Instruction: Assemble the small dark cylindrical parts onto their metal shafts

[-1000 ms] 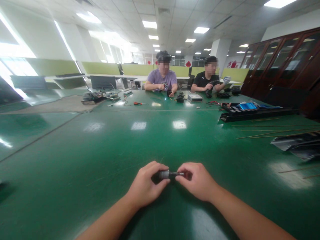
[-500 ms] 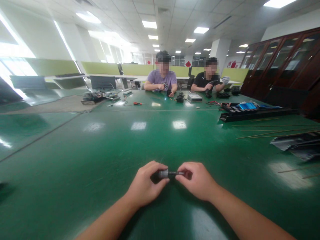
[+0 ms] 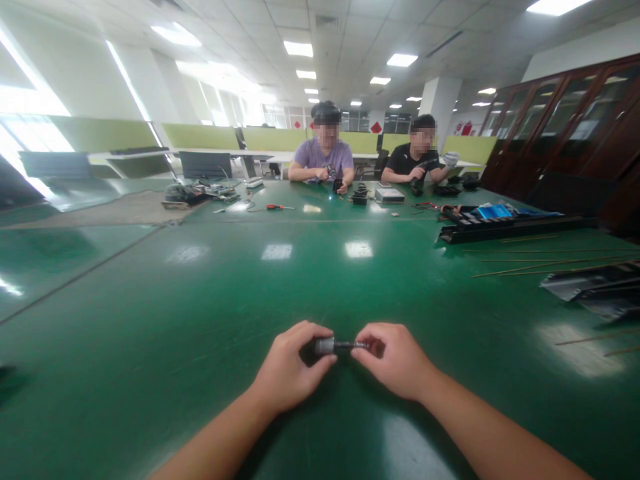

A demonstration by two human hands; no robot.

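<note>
Between my two hands, just above or on the green table, lies a short grey cylindrical part (image 3: pixel 325 345) with a thin dark shaft (image 3: pixel 345 345) pointing right. Its exact kind is too small to make out. My left hand (image 3: pixel 293 367) closes thumb and fingers around the grey cylinder, whose left end is partly hidden in the palm. My right hand (image 3: pixel 395 360) pinches the shaft's far end, which looks ridged or spiral. The shaft stays visible in the gap between the hands, lying roughly level.
Across the green table (image 3: pixel 225 287) sit two people with tools in their hands. A screwdriver (image 3: pixel 280 207), a grey box (image 3: pixel 389 194) and electronic parts (image 3: pixel 220 191) lie on the far side. Black rails (image 3: pixel 515 227), thin rods (image 3: pixel 545 265) and dark metal pieces (image 3: pixel 600 290) are at right.
The grey cylinder and shaft have shifted very slightly left and up in view. Both hands keep their grips.
</note>
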